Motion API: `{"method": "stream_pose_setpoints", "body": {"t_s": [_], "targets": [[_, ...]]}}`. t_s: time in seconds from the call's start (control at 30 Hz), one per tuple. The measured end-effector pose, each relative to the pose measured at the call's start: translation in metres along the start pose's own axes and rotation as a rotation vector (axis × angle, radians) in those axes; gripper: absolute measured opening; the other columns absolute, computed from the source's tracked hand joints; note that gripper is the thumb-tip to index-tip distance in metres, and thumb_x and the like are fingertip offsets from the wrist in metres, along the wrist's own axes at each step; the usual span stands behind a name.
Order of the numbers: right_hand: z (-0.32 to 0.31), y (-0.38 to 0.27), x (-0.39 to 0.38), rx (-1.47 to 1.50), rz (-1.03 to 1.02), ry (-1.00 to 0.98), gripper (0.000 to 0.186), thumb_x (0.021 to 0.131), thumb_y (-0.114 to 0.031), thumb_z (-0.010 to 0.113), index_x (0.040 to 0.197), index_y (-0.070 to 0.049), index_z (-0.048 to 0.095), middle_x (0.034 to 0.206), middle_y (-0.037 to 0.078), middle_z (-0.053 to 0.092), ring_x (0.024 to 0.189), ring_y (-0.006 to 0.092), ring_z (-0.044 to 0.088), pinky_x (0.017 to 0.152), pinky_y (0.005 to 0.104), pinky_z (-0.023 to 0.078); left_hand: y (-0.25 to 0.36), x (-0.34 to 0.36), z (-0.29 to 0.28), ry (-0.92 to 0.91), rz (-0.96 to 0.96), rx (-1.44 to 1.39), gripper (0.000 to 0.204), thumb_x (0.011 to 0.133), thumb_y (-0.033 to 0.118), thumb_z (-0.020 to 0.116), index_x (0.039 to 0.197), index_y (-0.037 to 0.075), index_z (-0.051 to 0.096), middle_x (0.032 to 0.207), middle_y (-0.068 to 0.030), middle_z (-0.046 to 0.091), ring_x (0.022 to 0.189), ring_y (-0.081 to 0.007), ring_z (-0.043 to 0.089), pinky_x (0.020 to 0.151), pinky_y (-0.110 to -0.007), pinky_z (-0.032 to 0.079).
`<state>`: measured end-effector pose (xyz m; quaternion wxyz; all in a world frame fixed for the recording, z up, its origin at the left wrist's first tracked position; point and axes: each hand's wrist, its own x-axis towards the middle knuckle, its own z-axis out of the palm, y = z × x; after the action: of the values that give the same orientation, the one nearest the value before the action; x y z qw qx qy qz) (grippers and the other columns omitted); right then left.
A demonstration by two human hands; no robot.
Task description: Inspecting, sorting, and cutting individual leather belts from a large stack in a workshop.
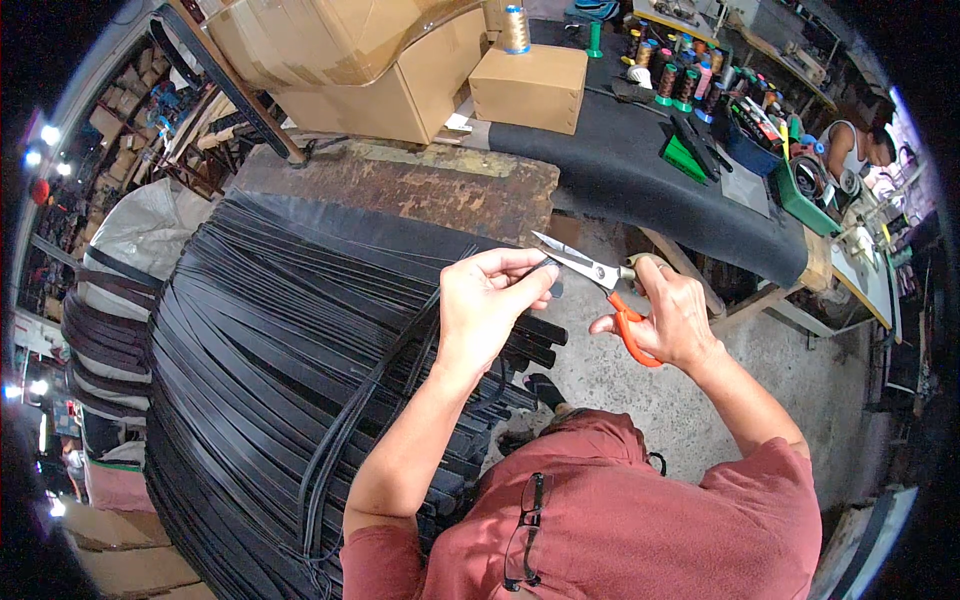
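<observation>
My left hand is closed, with thumb and fingers pinching the end of a thin black strap; a dark tip of it shows by the fingertips. Long black straps loop down below that wrist, lying over a wide pile of black strips. In my right hand is a pair of scissors with orange handles and steel blades. The blades point up and left, slightly parted, close beside my left fingertips. Whether they touch the strap, I cannot tell.
Beyond the pile is a worn wooden board with cardboard boxes behind it. A black-covered table at the far right carries thread spools and a green bin. Another person sits farther right.
</observation>
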<state>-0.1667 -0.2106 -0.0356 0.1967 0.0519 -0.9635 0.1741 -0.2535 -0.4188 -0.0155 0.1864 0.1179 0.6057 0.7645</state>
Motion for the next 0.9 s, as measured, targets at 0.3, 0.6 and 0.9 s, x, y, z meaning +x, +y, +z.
{"method": "stream_pose_setpoints", "body": {"t_s": [0.3,0.6,0.9], "targets": [[0.008,0.020,-0.005,0.593,0.380,-0.169,0.056,0.085,-0.057,0.052,0.084,-0.001,0.050,0.057,0.010,0.049,0.045,0.0226,0.048,0.045,0.0327,0.038,0.003,0.002,-0.007,-0.045,-0.022,0.004,0.025,0.079,0.002,0.068,0.103,-0.006,0.064,0.081,-0.0072,0.066,0.065,-0.0087,0.059,0.060,-0.021,0.050],[0.014,-0.024,0.009,1.410,0.549,-0.011,0.018,0.078,-0.008,0.068,0.080,-0.005,0.050,0.087,0.017,0.064,0.045,0.0102,0.047,0.043,0.0241,0.038,-0.002,0.005,-0.004,-0.145,-0.171,-0.132,0.029,0.084,0.005,0.065,0.111,-0.004,0.061,0.086,-0.0059,0.065,0.068,-0.0057,0.053,0.063,-0.018,0.042],[0.021,-0.027,0.019,1.618,0.562,0.005,0.027,0.077,0.005,0.066,0.085,-0.007,0.043,0.089,0.011,0.063,0.046,0.0101,0.046,0.042,0.0228,0.035,-0.006,0.000,0.003,-0.165,-0.127,-0.034,0.025,0.082,0.004,0.067,0.106,0.000,0.064,0.086,-0.0029,0.066,0.070,-0.0046,0.054,0.063,-0.018,0.043]]}}
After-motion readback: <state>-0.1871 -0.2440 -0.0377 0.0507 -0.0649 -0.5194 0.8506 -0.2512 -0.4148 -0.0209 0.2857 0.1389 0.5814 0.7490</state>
